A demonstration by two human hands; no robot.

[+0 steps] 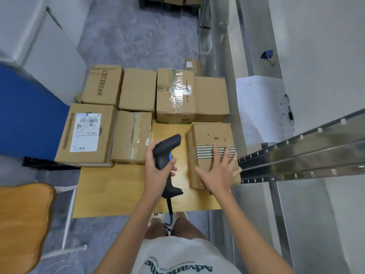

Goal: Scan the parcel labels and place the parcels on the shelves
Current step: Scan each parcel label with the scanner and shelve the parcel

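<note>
My left hand [158,167] grips a black handheld scanner [167,151] with a blue trigger, its head pointing up and away over the wooden table [118,190]. My right hand [219,171] lies flat with spread fingers on top of a striped cardboard parcel [209,139] at the table's right edge. Several other cardboard parcels fill the far half of the table. One at the left, a labelled parcel [87,133], shows a white barcode label face up. A taped parcel [175,95] sits behind the striped one.
A metal shelf rack [300,155] stands right beside the striped parcel, its rails at hand height. A wooden chair seat [23,220] is at lower left, a blue surface [25,115] at left. More boxes [173,1] sit on the floor far ahead.
</note>
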